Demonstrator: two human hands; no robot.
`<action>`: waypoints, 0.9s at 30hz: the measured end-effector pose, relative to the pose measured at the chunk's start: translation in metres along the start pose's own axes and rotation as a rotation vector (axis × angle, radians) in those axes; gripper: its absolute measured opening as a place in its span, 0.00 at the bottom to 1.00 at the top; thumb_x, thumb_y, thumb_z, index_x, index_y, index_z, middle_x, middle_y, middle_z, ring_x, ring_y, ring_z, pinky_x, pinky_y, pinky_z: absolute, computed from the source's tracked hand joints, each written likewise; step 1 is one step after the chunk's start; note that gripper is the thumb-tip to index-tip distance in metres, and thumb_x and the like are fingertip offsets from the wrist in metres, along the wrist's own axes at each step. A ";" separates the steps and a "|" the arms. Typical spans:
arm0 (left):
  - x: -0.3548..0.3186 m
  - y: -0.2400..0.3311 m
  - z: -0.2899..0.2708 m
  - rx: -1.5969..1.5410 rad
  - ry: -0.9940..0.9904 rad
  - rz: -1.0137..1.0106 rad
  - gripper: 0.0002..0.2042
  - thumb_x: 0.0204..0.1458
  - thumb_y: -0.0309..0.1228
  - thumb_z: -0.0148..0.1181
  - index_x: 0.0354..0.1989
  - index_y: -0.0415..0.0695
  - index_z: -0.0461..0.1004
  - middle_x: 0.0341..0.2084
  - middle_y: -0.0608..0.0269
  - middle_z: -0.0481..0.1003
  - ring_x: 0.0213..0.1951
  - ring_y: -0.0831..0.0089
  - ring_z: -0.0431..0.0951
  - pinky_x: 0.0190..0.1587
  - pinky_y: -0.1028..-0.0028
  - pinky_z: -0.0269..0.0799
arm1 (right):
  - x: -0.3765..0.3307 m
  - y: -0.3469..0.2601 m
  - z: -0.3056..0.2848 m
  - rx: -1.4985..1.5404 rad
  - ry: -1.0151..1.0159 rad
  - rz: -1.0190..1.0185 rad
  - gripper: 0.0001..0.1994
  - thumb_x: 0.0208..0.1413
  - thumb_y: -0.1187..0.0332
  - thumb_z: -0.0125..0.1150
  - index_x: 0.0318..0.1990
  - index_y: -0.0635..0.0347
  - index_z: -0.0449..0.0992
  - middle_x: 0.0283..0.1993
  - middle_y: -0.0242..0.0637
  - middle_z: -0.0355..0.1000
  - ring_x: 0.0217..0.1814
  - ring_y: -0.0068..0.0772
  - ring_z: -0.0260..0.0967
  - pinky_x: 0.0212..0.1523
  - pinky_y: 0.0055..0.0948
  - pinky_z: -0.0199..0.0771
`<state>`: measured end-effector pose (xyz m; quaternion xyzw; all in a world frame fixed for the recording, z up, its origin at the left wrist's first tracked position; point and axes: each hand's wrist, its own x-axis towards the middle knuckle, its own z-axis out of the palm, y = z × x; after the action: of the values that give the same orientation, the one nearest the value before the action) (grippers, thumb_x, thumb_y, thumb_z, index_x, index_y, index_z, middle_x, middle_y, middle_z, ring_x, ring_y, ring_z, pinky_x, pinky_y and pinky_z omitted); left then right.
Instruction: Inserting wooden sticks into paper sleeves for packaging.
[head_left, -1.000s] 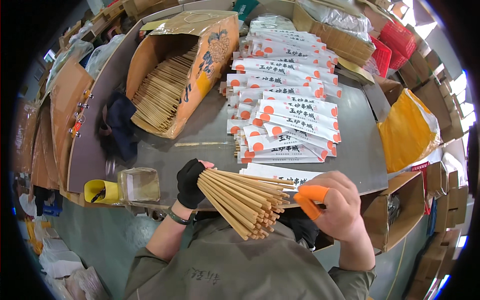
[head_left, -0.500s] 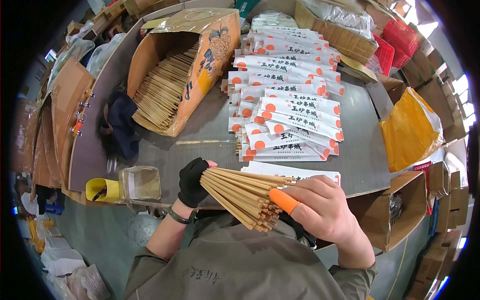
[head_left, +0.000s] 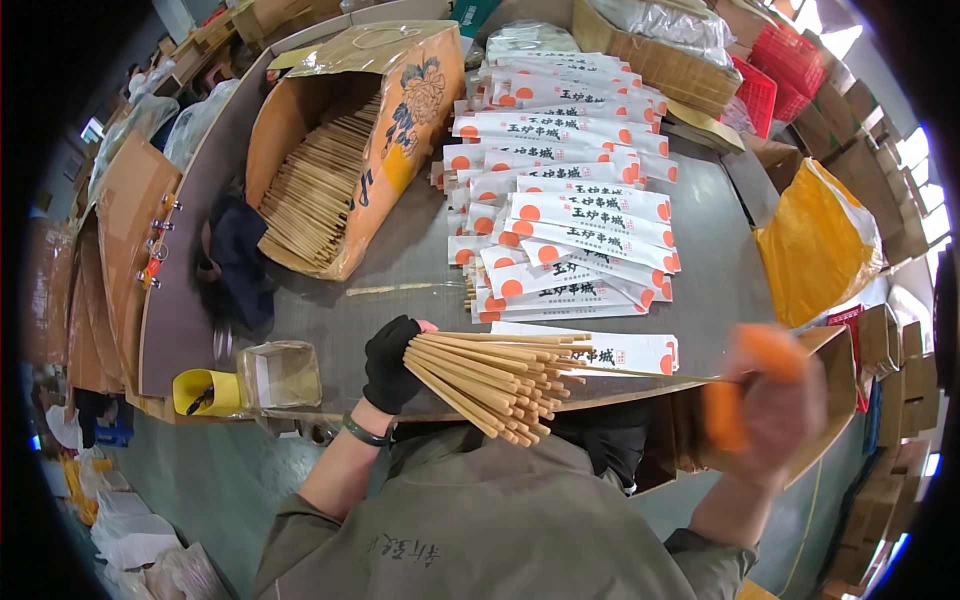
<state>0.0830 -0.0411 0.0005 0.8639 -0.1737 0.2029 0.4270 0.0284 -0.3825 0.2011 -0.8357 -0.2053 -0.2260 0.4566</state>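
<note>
Grey table point(head_left: 400, 270); left hand point(head_left: 392, 362) grips fanned pale wooden chopsticks point(head_left: 490, 380).

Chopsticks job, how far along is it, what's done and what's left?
Done: many filled white paper sleeves lie stacked on the table. In hand: the gloved left hand grips a bundle of bare chopsticks; the right hand is blurred, off to the side. Left: the open cardboard box holds plenty of loose sticks.
</note>
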 end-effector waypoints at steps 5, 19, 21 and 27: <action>-0.005 -0.013 0.004 -0.135 0.006 -0.077 0.08 0.43 0.24 0.63 0.33 0.41 0.77 0.26 0.56 0.77 0.31 0.62 0.80 0.34 0.72 0.74 | -0.072 0.018 -0.138 -0.096 0.423 0.188 0.28 0.51 0.71 0.62 0.60 0.70 0.64 0.37 0.30 0.65 0.36 0.18 0.63 0.39 0.14 0.62; 0.001 0.034 0.024 -1.366 -0.375 -0.928 0.16 0.48 0.26 0.65 0.45 0.41 0.72 0.30 0.66 0.74 0.33 0.77 0.75 0.33 0.74 0.73 | -0.306 0.166 -0.011 -0.983 0.032 0.573 0.15 0.51 0.75 0.61 0.49 0.62 0.74 0.41 0.45 0.72 0.43 0.47 0.71 0.45 0.37 0.72; 0.005 0.054 0.019 -1.302 -0.398 -1.015 0.15 0.49 0.31 0.63 0.44 0.41 0.70 0.29 0.68 0.71 0.33 0.77 0.72 0.37 0.77 0.70 | -0.262 0.152 0.008 -0.758 0.189 0.604 0.10 0.53 0.76 0.61 0.44 0.64 0.77 0.39 0.45 0.72 0.40 0.45 0.71 0.43 0.35 0.72; -0.007 0.054 0.016 -1.465 -0.295 -0.951 0.18 0.49 0.26 0.63 0.50 0.39 0.69 0.32 0.67 0.71 0.35 0.78 0.71 0.38 0.81 0.68 | -0.117 0.108 0.085 -0.388 -0.092 0.034 0.11 0.46 0.74 0.68 0.39 0.62 0.78 0.37 0.40 0.72 0.36 0.42 0.70 0.35 0.33 0.71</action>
<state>0.0545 -0.0842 0.0241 0.3714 0.0640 -0.2719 0.8855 0.0091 -0.3799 0.0215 -0.9208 -0.1643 -0.2153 0.2809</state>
